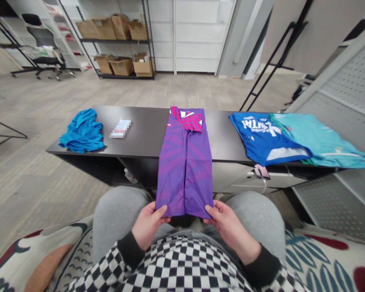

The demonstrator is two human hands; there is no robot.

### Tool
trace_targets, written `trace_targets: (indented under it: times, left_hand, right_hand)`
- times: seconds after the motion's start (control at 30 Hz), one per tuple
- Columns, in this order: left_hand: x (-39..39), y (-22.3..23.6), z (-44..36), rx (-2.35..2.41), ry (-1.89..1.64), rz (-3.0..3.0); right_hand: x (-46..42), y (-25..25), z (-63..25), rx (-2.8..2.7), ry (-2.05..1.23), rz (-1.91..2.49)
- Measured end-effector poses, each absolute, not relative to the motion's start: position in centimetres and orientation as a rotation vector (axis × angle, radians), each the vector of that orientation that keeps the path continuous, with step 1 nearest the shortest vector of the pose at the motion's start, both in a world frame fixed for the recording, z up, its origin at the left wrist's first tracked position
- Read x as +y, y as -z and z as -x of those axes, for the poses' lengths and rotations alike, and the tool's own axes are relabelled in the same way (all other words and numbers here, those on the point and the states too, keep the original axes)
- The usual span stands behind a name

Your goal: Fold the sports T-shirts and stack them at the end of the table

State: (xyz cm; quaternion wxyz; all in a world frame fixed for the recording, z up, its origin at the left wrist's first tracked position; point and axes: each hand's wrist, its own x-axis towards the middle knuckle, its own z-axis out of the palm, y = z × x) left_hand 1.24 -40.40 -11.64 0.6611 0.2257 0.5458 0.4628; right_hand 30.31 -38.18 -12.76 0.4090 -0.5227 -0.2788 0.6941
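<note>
A purple jersey with pink striped trim lies lengthwise across the dark table, its sides folded in toward a centre line. Its near end hangs past the table edge over my lap. My left hand pinches the lower left corner, thumb on top and fingers beneath. At the lower right corner, my right hand grips the fabric the same way. The far end, with a pink striped sleeve folded on it, rests on the tabletop.
On the dark table, a crumpled blue cloth and a blurred-out small item lie left. A blue printed jersey and a turquoise garment lie right. A phone is below the right edge. Shelves with cardboard boxes stand behind.
</note>
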Motion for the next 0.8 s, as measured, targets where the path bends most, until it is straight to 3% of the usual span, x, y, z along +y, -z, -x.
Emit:
trace_targets:
  times: [0.33, 0.6, 0.8]
  left_hand:
    - [-41.8, 10.1, -0.9, 1.386, -1.137, -0.891]
    - [-41.5, 6.9, 2.8, 1.293, -0.963, -1.911]
    - [-39.1, 5.2, 4.8, 0.999, -0.913, -2.565]
  right_hand:
    - [-40.7, 10.5, -30.8, -0.946, -1.443, 1.333]
    - [-40.9, 7.3, -34.3, -1.446, -1.322, 1.317]
    - [-38.8, 5.7, -35.3, -2.09, -0.649, 1.047]
